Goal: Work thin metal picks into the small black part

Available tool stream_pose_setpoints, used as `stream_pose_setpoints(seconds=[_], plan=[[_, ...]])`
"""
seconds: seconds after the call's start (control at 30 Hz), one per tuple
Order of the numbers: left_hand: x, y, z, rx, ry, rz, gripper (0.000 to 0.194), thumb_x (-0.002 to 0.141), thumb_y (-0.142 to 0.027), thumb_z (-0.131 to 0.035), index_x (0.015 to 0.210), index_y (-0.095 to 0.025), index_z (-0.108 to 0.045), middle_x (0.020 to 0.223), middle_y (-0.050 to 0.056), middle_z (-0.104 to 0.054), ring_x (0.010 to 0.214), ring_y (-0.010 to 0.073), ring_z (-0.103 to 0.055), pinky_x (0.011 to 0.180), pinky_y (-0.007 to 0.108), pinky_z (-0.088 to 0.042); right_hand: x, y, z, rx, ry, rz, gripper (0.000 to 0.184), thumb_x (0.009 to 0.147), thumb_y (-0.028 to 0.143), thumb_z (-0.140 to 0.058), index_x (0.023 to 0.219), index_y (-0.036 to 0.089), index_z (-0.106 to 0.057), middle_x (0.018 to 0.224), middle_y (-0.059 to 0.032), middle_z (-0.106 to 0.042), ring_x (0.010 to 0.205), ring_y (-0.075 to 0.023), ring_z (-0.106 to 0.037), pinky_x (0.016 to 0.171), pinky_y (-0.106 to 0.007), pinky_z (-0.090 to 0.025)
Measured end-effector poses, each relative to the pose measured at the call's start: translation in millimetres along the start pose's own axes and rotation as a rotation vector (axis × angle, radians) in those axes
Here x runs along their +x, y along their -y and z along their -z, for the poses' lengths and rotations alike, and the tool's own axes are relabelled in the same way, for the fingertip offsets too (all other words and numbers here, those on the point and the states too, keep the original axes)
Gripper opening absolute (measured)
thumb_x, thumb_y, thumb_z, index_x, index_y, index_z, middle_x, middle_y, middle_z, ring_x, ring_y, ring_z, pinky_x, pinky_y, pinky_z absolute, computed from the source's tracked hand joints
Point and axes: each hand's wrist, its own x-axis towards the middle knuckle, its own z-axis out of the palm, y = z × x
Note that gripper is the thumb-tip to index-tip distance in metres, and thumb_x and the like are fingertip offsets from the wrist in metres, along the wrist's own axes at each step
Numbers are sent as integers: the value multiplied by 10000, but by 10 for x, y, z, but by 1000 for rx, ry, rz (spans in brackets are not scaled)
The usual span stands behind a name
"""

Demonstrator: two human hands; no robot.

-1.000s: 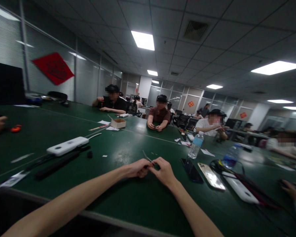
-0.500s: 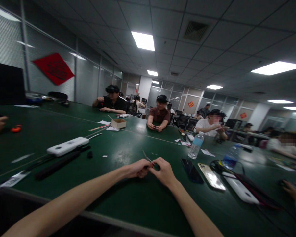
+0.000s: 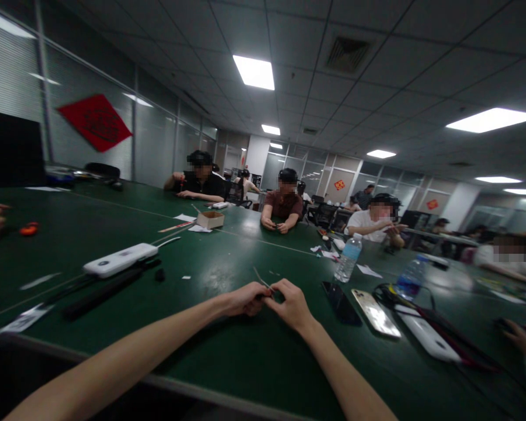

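My left hand (image 3: 247,299) and my right hand (image 3: 290,305) meet above the near part of the green table (image 3: 228,362). Both are closed, with fingertips pinched close together. A thin, light-coloured stick-like piece (image 3: 258,275) juts up and to the left from between them; its lower end is hidden by my fingers, and its exact kind is too small to make out. To the right of my right hand lie a dark phone (image 3: 341,304) and a light-backed phone (image 3: 376,313).
A water bottle (image 3: 349,258) stands beyond the phones, near a second bottle (image 3: 411,278). White power strips lie at left (image 3: 121,261) and right (image 3: 428,334) with cables. Farther off is a small cardboard box (image 3: 210,219). Several people sit around, and another person's hand (image 3: 522,338) shows at right.
My hands and the thin piece stay almost where they were. At the far left and right edges, other people's hands have shifted slightly.
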Motion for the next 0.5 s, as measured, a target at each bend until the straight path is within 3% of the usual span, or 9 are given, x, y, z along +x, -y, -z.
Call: stream_pose_setpoints(seconds=[0.5], plan=[[-47, -46, -64, 48, -82, 30, 332, 688, -399, -543, 549, -196, -319, 450, -90, -246, 371, 41, -184, 413, 229, -109, 0, 18, 13, -9, 15, -12, 180, 753, 297, -631, 906, 206, -603, 838, -29, -581, 755, -155, -548, 700, -262, -433]])
